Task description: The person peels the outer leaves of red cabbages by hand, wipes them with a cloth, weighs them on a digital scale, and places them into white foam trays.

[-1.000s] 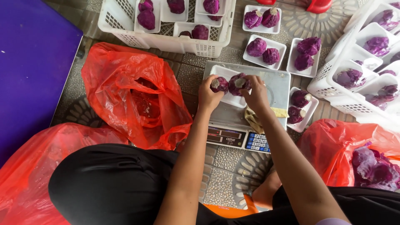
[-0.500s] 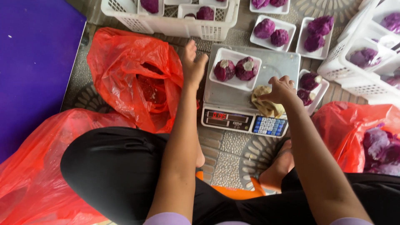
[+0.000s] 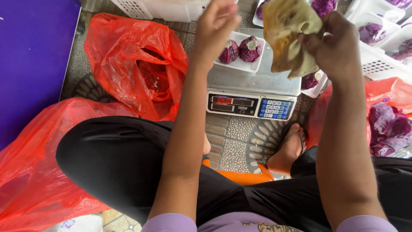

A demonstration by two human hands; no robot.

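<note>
**Fingers: Separating the Crumpled Wrap Above the Scale**

Fingers (image 3: 315,41) of the right hand (image 3: 334,47) pinch a crumpled yellowish-brown wrap (image 3: 289,34), held in the air above the digital scale (image 3: 253,92). The left hand (image 3: 219,21) is raised beside it, fingers curled, holding nothing visible. Pull the wrap's edges apart with both hands, working clear of the white tray (image 3: 240,64) of two purple cabbage halves (image 3: 240,49) on the platform. Red plastic bags (image 3: 133,64) lie on the floor alongside.

Market stall - scale (image 3: 253,92), vegetable trays (image 3: 240,64).
</note>
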